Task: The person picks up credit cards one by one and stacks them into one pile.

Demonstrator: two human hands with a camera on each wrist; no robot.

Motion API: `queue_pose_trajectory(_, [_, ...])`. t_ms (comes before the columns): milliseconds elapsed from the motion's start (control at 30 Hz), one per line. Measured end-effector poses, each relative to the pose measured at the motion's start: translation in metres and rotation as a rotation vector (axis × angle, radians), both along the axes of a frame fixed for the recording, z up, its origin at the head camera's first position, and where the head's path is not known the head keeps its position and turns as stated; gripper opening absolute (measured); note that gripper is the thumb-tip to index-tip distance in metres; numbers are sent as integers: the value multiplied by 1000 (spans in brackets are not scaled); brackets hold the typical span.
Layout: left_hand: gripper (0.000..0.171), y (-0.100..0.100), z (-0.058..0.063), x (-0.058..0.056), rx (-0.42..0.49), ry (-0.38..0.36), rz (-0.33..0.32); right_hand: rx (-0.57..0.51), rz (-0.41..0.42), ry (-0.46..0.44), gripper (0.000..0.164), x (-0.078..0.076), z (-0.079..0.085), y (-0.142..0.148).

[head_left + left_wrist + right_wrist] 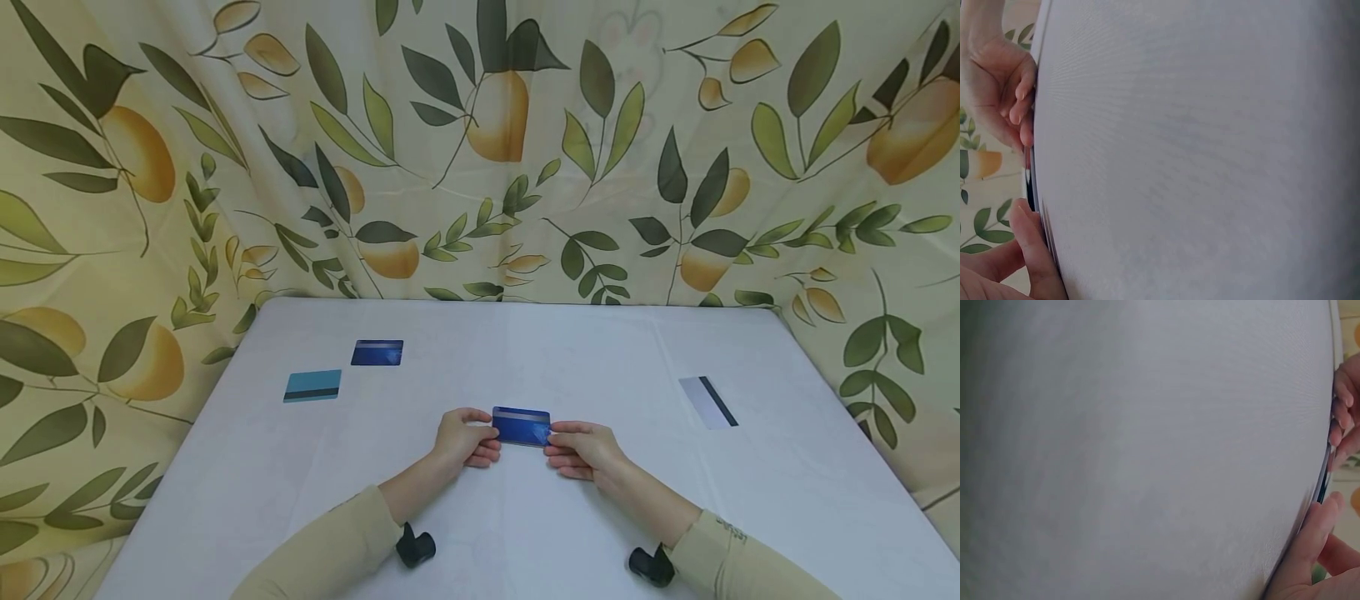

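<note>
A dark blue card (521, 426) with a grey stripe along its upper part is held between both hands, close over the white table. My left hand (467, 439) pinches its left end between thumb and fingers. At the right end, my right hand (583, 450) pinches it in the same way. Both wrist views show the card nearly edge-on, as a thin dark line between the fingertips. In the left wrist view, the right hand (1004, 87) appears beyond the left fingers (1035, 250).
Farther back on the left of the table (480, 533) lie another dark blue card (377, 352) and a teal card (312, 386) with a black stripe. A pale card (708, 402) with a dark stripe lies to the right. A patterned curtain (480, 208) hangs behind the table.
</note>
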State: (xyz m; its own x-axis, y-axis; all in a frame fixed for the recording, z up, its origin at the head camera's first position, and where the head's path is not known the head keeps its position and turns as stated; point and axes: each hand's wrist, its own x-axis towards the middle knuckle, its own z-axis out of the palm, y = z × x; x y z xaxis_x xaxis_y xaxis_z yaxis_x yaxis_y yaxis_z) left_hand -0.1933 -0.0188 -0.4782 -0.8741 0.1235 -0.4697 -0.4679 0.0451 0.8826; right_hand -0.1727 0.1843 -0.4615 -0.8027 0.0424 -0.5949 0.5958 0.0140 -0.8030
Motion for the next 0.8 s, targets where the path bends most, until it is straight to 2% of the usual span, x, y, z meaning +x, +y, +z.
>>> queue_pose_trajectory(800, [21,0,0,0,-28,35,-21,20,18,22,33,0,1,-1])
